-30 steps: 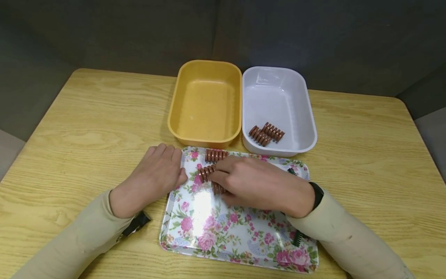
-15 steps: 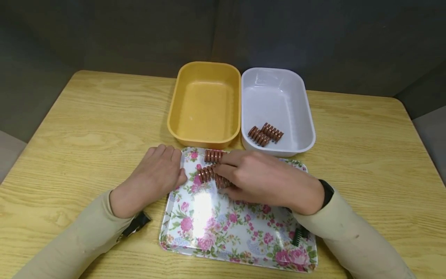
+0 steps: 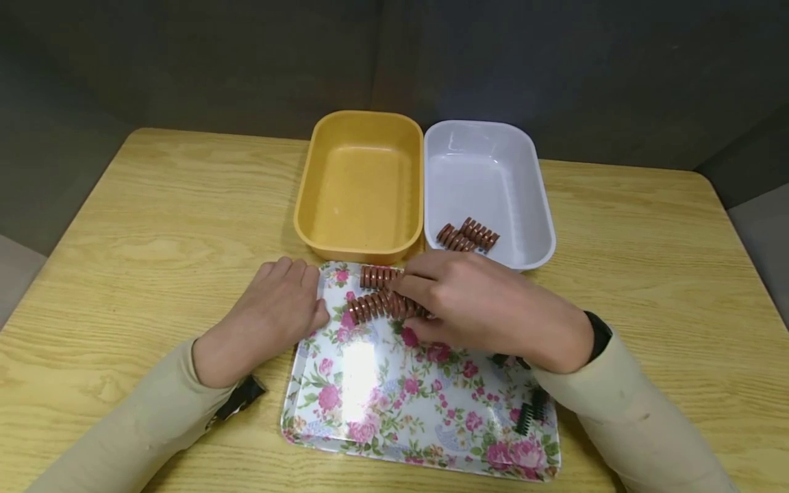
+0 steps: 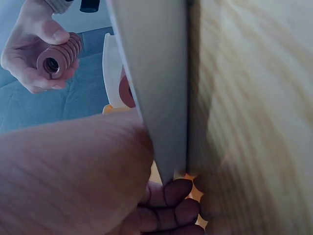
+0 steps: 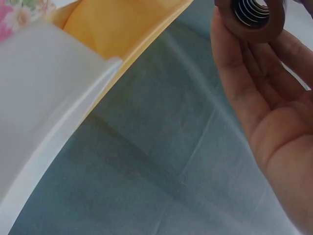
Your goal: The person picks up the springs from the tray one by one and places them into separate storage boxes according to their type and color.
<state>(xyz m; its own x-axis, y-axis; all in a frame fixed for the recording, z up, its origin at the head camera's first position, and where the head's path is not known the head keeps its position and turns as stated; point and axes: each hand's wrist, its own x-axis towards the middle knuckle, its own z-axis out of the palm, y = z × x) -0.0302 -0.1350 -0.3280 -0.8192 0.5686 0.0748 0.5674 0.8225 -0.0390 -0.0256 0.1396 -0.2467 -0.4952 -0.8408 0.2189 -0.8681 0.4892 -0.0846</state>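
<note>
My right hand [image 3: 487,301] grips a brown coil spring [image 3: 405,305] over the upper part of a floral tray [image 3: 425,418]. The left wrist view shows this spring [image 4: 72,46] end-on between thumb and fingers; in the right wrist view its ring-shaped end [image 5: 257,35] tops the fingers. Two more brown springs, an upper one [image 3: 374,276] and a lower one [image 3: 365,309], lie on the tray close to the held one. My left hand [image 3: 268,318] holds the tray's left rim, its fingers [image 4: 178,191] curled around the edge in the left wrist view.
Behind the tray stand a yellow bin [image 3: 364,198] and, to its right, a white bin [image 3: 474,178] with two brown springs [image 3: 479,234] in it. Several dark green springs [image 3: 524,419] lie at the tray's right side, partly hidden by the right forearm. A dark wall rises behind the table.
My right hand has moved rightward and slightly up across the tray, bringing the held spring along and uncovering more of the dark green springs. The left hand stays on the rim.
</note>
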